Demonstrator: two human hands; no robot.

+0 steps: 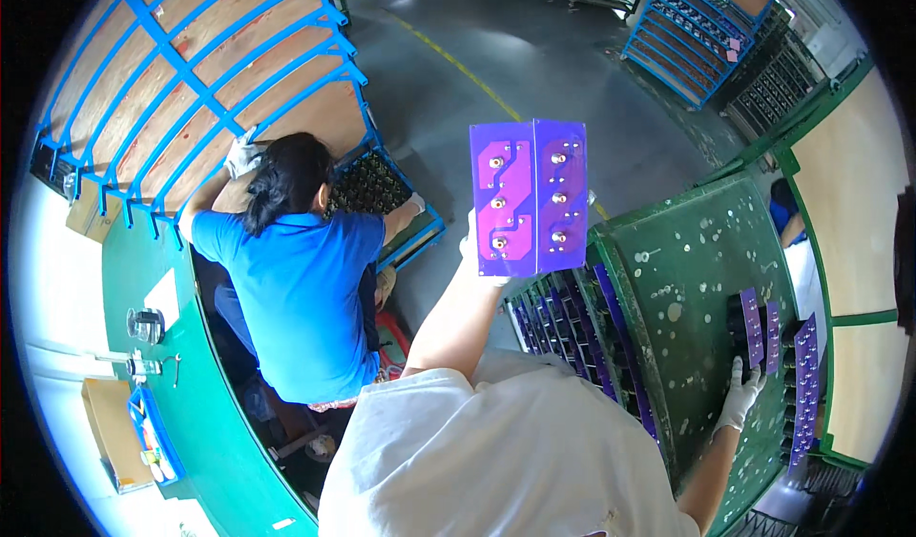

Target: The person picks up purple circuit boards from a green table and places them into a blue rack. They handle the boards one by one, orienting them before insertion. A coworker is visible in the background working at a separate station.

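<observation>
A pair of purple circuit boards (517,198) stands upright side by side before me, with metal studs and lighter purple traces on their faces. My left hand (489,275), gloved in white, is closed on them from behind and below; the boards hide most of its fingers. At the right, my gloved right hand (739,396) grips the lower end of another purple circuit board (752,327) with black parts on its back, over a paint-spotted green tabletop (687,270). A smaller purple board (772,337) stands beside it, and a longer one (804,384) lies farther right.
A person in a blue shirt (296,289) crouches at the left by a blue rack (205,79) with wooden panels. Purple boards (563,332) fill a rack beside the green tabletop. A green bench (181,365) curves along the left. Loaded racks (692,36) stand at the back.
</observation>
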